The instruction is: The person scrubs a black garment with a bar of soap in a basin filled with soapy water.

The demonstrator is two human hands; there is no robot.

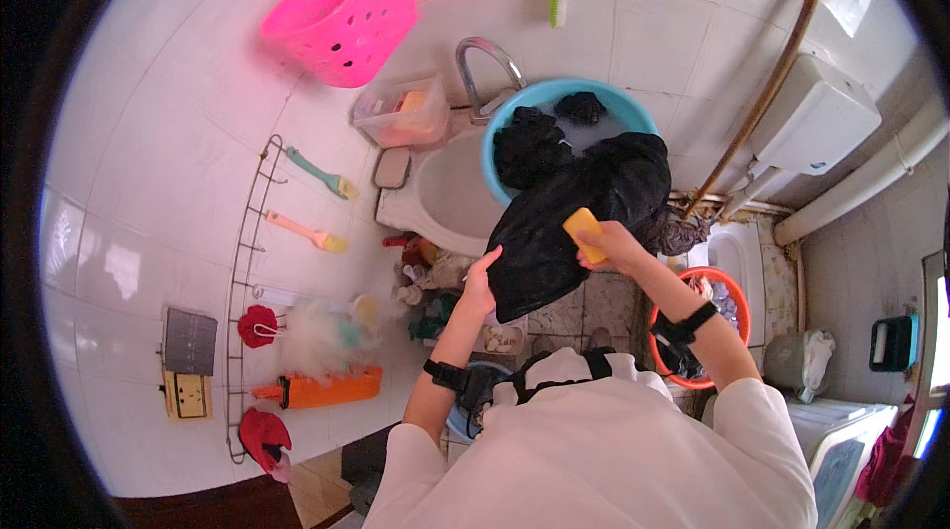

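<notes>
Black wet cloth drapes over the front rim of a blue plastic basin and hangs down in front of it. My left hand holds the cloth's edge at its lower left. In my right hand is a yellow bar of soap, held against or just over the cloth. More dark cloth lies in cloudy water inside the basin, which sits over the right side of a white sink. A curved metal faucet stands behind the sink.
At the sink's left are a clear plastic box and a soap dish. An orange basin with laundry stands low at right. A wooden stick leans by the cistern. Brushes hang from a wall rack; a pink basket hangs above.
</notes>
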